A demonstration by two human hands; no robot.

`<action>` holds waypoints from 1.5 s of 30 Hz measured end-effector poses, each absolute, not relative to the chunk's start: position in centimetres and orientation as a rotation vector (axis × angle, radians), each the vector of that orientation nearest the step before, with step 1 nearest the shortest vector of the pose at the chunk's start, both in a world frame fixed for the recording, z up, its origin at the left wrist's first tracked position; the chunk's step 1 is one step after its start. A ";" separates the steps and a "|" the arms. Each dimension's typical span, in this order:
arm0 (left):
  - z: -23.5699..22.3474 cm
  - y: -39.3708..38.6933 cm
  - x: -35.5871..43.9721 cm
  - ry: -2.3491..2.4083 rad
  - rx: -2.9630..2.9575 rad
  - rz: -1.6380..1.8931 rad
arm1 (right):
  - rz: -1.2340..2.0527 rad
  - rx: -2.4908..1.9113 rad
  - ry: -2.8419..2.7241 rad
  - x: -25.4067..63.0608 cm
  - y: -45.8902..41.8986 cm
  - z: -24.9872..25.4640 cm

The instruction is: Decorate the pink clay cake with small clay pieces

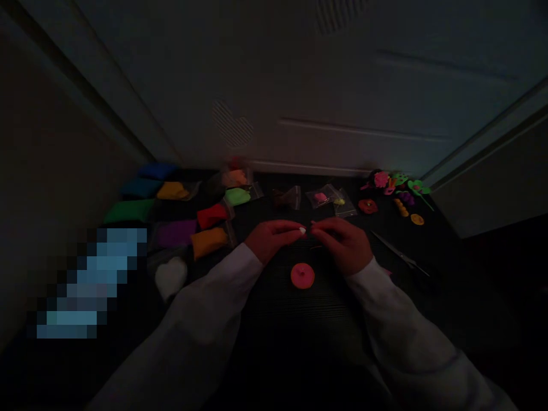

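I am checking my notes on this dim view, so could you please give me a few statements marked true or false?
1. The left hand holds a small white lump at its fingertips. True.
2. The right hand grips the silver-bladed scissors. False: the scissors lie on the dark table, to that hand's right.
3. The round pink disc with an orange rim lies nearer the person than both hands. True.
4. The whitish rounded packet lies beside the right sleeve. False: it is beside the left sleeve.
5. The red plastic packet lies right of the purple plastic packet. True.
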State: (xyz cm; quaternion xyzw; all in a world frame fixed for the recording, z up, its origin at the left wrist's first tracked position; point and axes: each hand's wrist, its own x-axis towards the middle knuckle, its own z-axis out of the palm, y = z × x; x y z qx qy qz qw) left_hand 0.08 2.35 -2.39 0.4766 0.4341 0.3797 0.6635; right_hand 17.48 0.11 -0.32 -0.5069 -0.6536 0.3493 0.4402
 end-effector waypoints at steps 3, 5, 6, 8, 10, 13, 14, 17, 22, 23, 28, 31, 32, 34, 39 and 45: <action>-2.4 2.3 0.0 0.973 1.060 0.832 | 0.575 -1.198 -1.871 17.4 -0.2 0.0; -2.5 2.3 0.0 0.965 1.073 0.833 | 0.485 -1.181 -1.960 17.4 -0.4 0.0; -2.5 2.3 0.0 0.967 1.084 0.835 | 0.464 -1.183 -1.982 17.3 -0.4 0.0; -2.6 2.3 0.0 0.991 1.110 0.827 | 0.432 -1.197 -2.014 17.3 -0.5 0.0; -2.6 2.3 0.0 1.021 1.137 0.811 | 0.406 -1.207 -2.033 17.3 -0.6 0.1; -2.5 2.2 0.0 1.025 1.176 0.794 | 0.382 -1.207 -2.064 17.2 -0.5 0.1; -2.4 2.2 0.1 1.023 1.187 0.789 | 0.372 -1.207 -2.075 17.2 -0.5 0.0; -2.0 2.1 0.1 1.027 1.230 0.766 | 0.356 -1.201 -2.094 17.0 -0.5 -0.2; -2.2 2.2 0.1 1.045 1.310 0.782 | 0.599 -1.267 -1.962 16.7 -0.5 -0.4; -2.3 2.3 0.1 1.046 1.307 0.791 | 0.729 -1.291 -1.864 16.8 -0.4 -0.3; -2.5 2.3 -0.1 1.073 1.365 0.786 | 1.413 -1.177 -1.224 17.1 0.1 0.1; -2.2 2.1 -0.2 1.189 1.674 0.823 | 1.630 -1.103 -0.984 17.3 0.3 0.3; -2.2 2.1 -0.3 1.226 1.835 0.827 | 1.680 -1.093 -0.934 17.3 0.4 0.3; -2.5 2.1 -0.3 1.253 2.134 0.784 | 1.762 -1.079 -0.869 17.2 0.4 0.3; -3.2 2.3 -0.3 1.217 2.355 0.693 | 1.843 -1.131 -0.794 17.3 0.5 0.1; -1.8 1.7 -0.3 1.218 2.084 1.084 | 1.833 -1.138 -0.806 17.5 0.5 -0.1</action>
